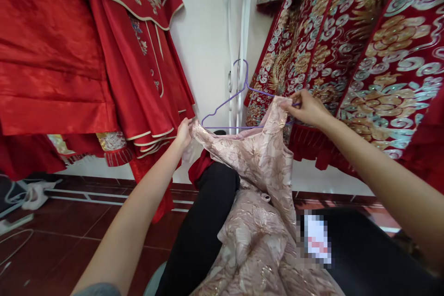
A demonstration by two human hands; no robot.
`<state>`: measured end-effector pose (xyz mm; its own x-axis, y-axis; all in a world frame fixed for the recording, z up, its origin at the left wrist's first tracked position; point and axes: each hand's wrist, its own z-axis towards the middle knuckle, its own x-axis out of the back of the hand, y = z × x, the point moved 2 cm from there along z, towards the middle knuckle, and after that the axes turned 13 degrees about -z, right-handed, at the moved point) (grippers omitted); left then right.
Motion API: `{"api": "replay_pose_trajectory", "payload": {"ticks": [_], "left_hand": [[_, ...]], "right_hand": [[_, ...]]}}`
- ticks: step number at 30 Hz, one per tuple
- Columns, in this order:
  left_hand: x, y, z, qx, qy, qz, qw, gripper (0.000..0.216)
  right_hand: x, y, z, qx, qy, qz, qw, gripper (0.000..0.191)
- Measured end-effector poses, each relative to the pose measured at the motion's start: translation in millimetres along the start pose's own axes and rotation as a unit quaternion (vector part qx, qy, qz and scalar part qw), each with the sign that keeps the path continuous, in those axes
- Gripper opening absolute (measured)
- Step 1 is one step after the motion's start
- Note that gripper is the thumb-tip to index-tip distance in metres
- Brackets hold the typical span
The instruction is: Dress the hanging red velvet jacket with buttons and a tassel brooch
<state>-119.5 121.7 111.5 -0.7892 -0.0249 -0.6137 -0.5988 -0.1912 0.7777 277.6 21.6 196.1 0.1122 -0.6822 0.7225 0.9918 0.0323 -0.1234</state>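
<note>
Dress (258, 148): pink and glinting, its skirt spilling over our lap below both hands, its bodice drawn up between our left hand (184, 134) and right hand (305, 108).
Left strap (198, 132): pinched by our left hand, fingers and thumb together at its top.
Right strap (276, 113): pinched at its outer edge by our right hand, whose fingertips also meet the hanger's end.
Hanger (229, 127): purple, between our hands; it passes behind the right strap, its other end just beside the left strap. We cannot tell whether that strap is on it.
Legs (204, 212): ours, in black, beneath our arms, the skirt between and over them.
Patch (317, 238): pale and pixelated, below our right hand beside the dress; we cannot make it out.
Poles (243, 32): white, upright, beyond and between our hands, behind the hanger.
Red clothes (132, 55): hanging beyond our left hand.
Beaded clothes (340, 64): hanging behind our right hand.
Floor (69, 231): dark red tile, below our left hand.
</note>
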Motion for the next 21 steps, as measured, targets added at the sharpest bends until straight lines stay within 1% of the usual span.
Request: {"api": "replay_pose_trajectory", "payload": {"ticks": [2, 4, 6, 8, 10, 13, 15, 18, 19, 21], "left_hand": [[-13, 0, 4, -0.024, -0.011, 0.003, 1.000, 0.050], [-26, 0, 7, -0.033, -0.039, 0.042, 0.998, 0.058], [-35, 1, 10, -0.039, -0.074, 0.088, 0.993, 0.064], [-35, 2, 15, -0.058, -0.084, 0.112, 0.988, 0.070], [-27, 3, 20, -0.099, -0.047, 0.125, 0.986, 0.072], [-11, 4, 27, -0.157, 0.026, 0.136, 0.978, 0.064], [-5, 3, 29, -0.174, 0.037, 0.131, 0.975, 0.057], [-3, 0, 29, -0.191, 0.040, 0.124, 0.973, 0.052], [-3, -1, 28, -0.193, 0.044, 0.124, 0.972, 0.051], [-2, -2, 27, -0.176, 0.053, 0.124, 0.975, 0.054]], "right_hand": [[-4, 2, 1, 0.032, 0.013, 0.017, 0.999, 0.043], [-9, 4, 3, 0.065, 0.021, -0.013, 0.998, 0.037], [-14, 7, 6, 0.070, 0.026, -0.044, 0.996, 0.037], [-18, 9, 9, 0.061, 0.027, -0.058, 0.996, 0.039], [-22, 11, 11, 0.050, 0.024, -0.065, 0.996, 0.041], [-26, 13, 14, 0.027, 0.017, -0.064, 0.997, 0.042], [-29, 14, 16, 0.021, 0.015, -0.053, 0.998, 0.042], [-32, 17, 19, 0.033, 0.025, -0.047, 0.998, 0.043], [-33, 18, 19, 0.036, 0.027, -0.048, 0.998, 0.043], [-33, 20, 20, 0.037, 0.024, -0.052, 0.998, 0.043]]}}
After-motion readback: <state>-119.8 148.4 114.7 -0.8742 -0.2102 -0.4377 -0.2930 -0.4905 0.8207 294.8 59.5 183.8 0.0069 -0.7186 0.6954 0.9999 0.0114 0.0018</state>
